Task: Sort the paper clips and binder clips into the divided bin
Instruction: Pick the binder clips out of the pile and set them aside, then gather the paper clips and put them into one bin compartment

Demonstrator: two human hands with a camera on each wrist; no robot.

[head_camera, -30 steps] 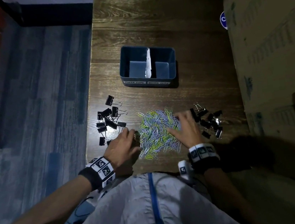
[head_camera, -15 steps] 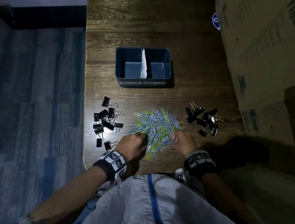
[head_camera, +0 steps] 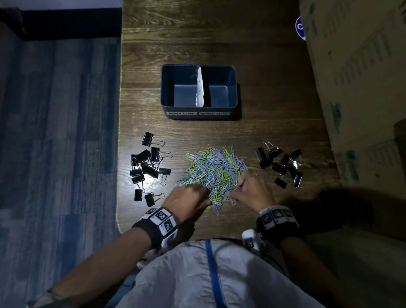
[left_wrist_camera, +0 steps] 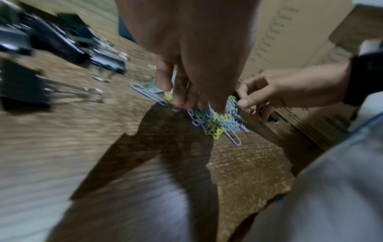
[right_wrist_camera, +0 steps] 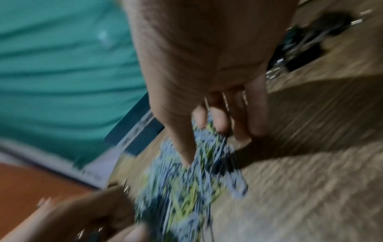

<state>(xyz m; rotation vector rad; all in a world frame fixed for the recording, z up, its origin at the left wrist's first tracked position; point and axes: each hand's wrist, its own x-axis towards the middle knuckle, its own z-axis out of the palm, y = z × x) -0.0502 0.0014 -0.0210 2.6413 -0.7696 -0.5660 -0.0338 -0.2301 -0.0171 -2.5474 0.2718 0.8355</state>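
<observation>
My left hand [head_camera: 189,199] has its fingers curled down into the near left edge of the paper clips [head_camera: 213,173], gripping a bunch. My right hand [head_camera: 253,189] digs curled fingers into the near right edge, clips caught between them. The clips form one heap, too many to count, pointing every way. One group of binder clips [head_camera: 147,168] lies left, roughly a dozen; another binder clip group [head_camera: 281,163] lies right, about ten. One divided bin [head_camera: 201,110], two compartments, sits beyond, its long side running left to right.
</observation>
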